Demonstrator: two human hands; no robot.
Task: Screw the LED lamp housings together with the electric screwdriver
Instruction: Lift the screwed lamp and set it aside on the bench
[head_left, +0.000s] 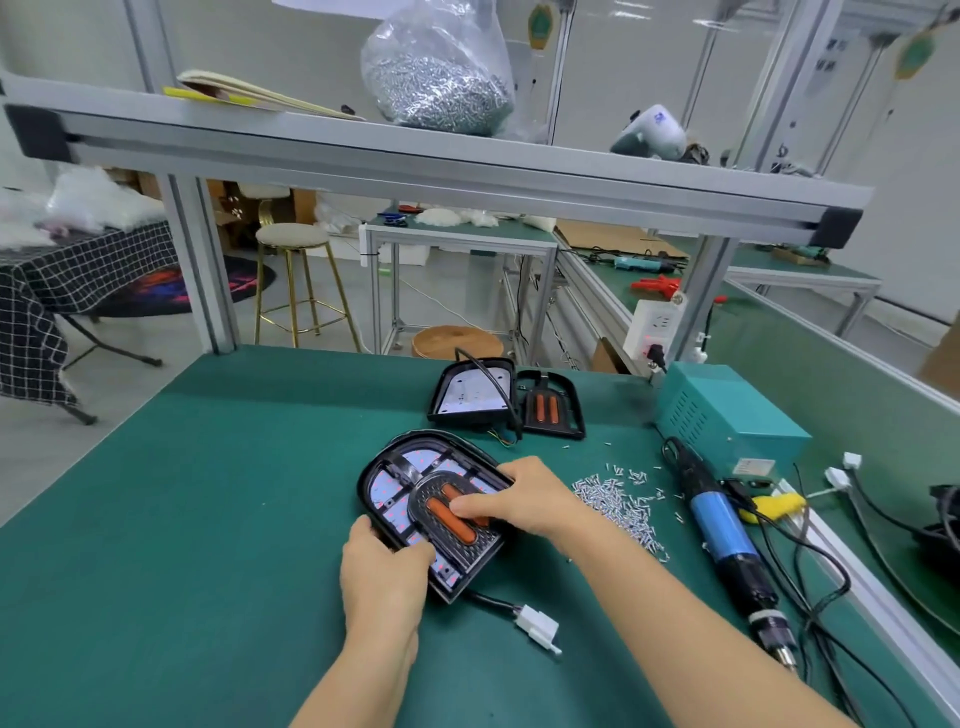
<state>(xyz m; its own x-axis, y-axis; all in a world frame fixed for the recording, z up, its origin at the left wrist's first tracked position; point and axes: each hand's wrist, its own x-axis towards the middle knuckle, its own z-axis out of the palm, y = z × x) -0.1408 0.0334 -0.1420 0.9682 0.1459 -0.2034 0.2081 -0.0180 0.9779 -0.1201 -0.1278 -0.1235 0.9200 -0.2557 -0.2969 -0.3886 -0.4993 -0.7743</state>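
**Lamp housing held on the bench**

Head view: the lamp housing (415, 499) lies on the green mat (182, 493). The left hand (382, 577) grips its near edge; the right hand (519, 501) presses straight fingers on the orange insert. The electric screwdriver (727, 540) lies unheld to the right, beside loose screws (618, 501).

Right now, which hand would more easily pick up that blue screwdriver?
The right hand: the electric screwdriver lies on its side of the lamp housing, past the loose screws. The left hand grips the housing's near edge.
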